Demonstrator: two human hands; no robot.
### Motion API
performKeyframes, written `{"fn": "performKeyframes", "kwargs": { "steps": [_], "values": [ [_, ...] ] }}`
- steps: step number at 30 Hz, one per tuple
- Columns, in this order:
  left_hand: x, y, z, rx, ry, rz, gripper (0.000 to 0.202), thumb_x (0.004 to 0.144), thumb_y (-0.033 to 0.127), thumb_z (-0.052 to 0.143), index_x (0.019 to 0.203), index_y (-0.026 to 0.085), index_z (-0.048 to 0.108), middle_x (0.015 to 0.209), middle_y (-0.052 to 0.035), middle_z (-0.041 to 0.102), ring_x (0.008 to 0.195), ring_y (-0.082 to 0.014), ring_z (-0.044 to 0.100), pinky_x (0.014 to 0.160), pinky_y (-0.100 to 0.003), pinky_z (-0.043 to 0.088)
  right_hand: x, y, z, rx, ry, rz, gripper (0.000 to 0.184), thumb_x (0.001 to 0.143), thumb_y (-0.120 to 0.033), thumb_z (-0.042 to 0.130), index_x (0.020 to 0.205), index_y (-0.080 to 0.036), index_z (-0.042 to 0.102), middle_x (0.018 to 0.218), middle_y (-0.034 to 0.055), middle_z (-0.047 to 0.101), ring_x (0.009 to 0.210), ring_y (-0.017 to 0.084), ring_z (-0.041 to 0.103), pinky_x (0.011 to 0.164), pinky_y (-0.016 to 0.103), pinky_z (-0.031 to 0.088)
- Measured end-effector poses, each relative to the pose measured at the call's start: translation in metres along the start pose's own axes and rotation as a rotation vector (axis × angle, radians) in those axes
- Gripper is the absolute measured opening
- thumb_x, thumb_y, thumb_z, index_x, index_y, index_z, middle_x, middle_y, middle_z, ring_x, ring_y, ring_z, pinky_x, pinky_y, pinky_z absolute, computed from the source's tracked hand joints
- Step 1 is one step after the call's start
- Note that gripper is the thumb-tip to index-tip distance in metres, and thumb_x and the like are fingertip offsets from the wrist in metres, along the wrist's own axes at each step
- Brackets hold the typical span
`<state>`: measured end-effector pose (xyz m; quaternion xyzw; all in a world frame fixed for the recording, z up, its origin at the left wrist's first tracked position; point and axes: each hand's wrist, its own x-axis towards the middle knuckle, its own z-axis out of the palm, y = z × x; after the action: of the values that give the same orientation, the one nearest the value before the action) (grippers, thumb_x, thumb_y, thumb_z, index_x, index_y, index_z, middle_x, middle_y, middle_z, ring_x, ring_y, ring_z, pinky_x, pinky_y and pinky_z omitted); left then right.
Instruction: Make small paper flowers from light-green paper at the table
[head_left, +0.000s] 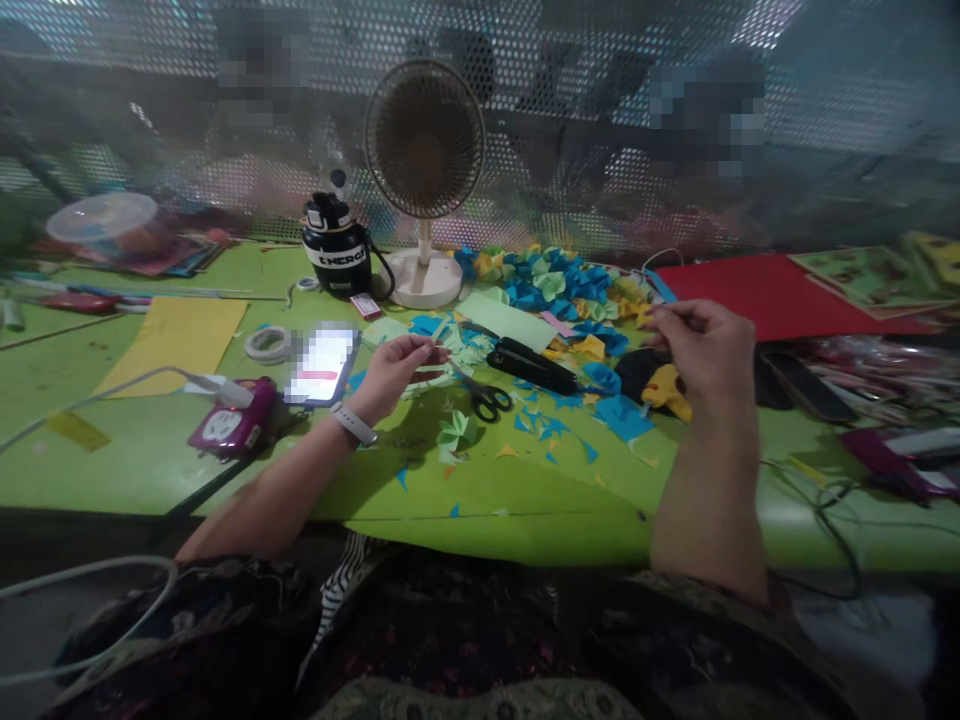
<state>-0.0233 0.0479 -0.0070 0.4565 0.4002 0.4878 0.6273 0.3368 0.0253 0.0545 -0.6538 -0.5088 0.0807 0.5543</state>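
My left hand (397, 375) is over the paper scraps, thumb and forefinger pinched together; what they hold, if anything, I cannot make out. Just right of it lie black-handled scissors (491, 402) and a black stapler (531, 366). A light green folded-paper flower (457, 432) rests in front of the scissors. Raised at the right, my right hand (705, 345) has its fingers closed in a pinch, their contents too small to name. Below it is a yellow glue gun (667, 392), partly hidden by my wrist. Blue, yellow and green paper flowers (551, 280) are heaped behind the stapler.
A white fan (425, 140) and black bottle (335, 250) stand at the back. To the left are a lit phone (322, 365), a tape roll (268, 345), yellow paper (180, 335) and a purple socket block (234, 425) with a cable. Red paper (757, 295) lies right.
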Motion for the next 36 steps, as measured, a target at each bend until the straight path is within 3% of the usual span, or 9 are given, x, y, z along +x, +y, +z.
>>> {"fn": "performKeyframes", "kwargs": {
  "steps": [5,8,16,21,27,33,36],
  "values": [
    [0.001,0.000,-0.001,-0.017,0.030,0.001,0.016,0.082,0.027,0.071,0.088,0.014,0.065,0.092,-0.0084,0.075,0.084,-0.0167,0.071,0.077,-0.031,0.058,-0.009,0.004,-0.003,-0.059,-0.279,0.126,0.009,0.078,-0.024,0.070,0.082,-0.016,0.068,0.071,0.0041,0.069,0.056,0.014,0.062,0.058,0.029,0.050],
    [0.002,0.000,-0.001,-0.016,0.028,0.008,0.015,0.083,0.027,0.071,0.087,0.014,0.065,0.092,-0.0086,0.075,0.085,-0.0167,0.071,0.076,-0.031,0.059,-0.013,0.001,0.000,-0.088,-0.441,0.126,0.016,0.078,-0.031,0.071,0.086,-0.017,0.068,0.074,0.0039,0.068,0.063,0.016,0.064,0.064,0.031,0.051],
    [0.003,0.008,-0.002,-0.059,0.064,0.081,0.015,0.083,0.027,0.071,0.087,0.014,0.066,0.092,-0.0083,0.075,0.084,-0.0160,0.071,0.077,-0.031,0.059,-0.021,-0.023,0.014,-0.193,-0.619,0.033,0.040,0.074,-0.056,0.071,0.090,-0.020,0.069,0.079,0.0052,0.069,0.072,0.021,0.066,0.071,0.035,0.052],
    [0.009,0.017,-0.010,-0.146,0.194,0.245,0.013,0.083,0.028,0.071,0.087,0.016,0.065,0.093,-0.0066,0.075,0.088,-0.0165,0.072,0.080,-0.032,0.058,-0.028,-0.035,0.024,-0.178,-0.735,0.008,0.032,0.076,-0.052,0.069,0.087,-0.022,0.068,0.091,0.0081,0.072,0.077,0.024,0.067,0.077,0.042,0.054],
    [0.011,0.028,-0.017,-0.187,0.288,0.349,0.014,0.084,0.030,0.071,0.092,0.020,0.066,0.097,-0.0047,0.076,0.093,-0.0153,0.071,0.081,-0.028,0.058,-0.028,-0.041,0.020,-0.242,-0.687,-0.038,0.031,0.079,-0.048,0.066,0.093,-0.022,0.069,0.086,0.0078,0.071,0.077,0.025,0.066,0.076,0.041,0.052],
    [0.008,0.030,-0.016,-0.198,0.260,0.402,0.016,0.084,0.032,0.072,0.092,0.020,0.067,0.099,-0.0055,0.076,0.091,-0.0153,0.072,0.077,-0.026,0.058,-0.012,-0.022,0.000,-0.270,-0.470,-0.072,0.030,0.081,-0.043,0.062,0.094,-0.017,0.068,0.085,0.0084,0.071,0.073,0.020,0.066,0.072,0.034,0.051],
    [0.007,0.026,-0.015,-0.176,0.240,0.379,0.018,0.083,0.034,0.073,0.092,0.020,0.067,0.098,-0.0058,0.076,0.089,-0.0153,0.072,0.077,-0.027,0.058,-0.005,-0.015,0.004,-0.389,-0.440,-0.046,0.025,0.081,-0.038,0.061,0.091,-0.017,0.069,0.081,0.0085,0.072,0.072,0.021,0.066,0.071,0.033,0.050]
  ]
}}
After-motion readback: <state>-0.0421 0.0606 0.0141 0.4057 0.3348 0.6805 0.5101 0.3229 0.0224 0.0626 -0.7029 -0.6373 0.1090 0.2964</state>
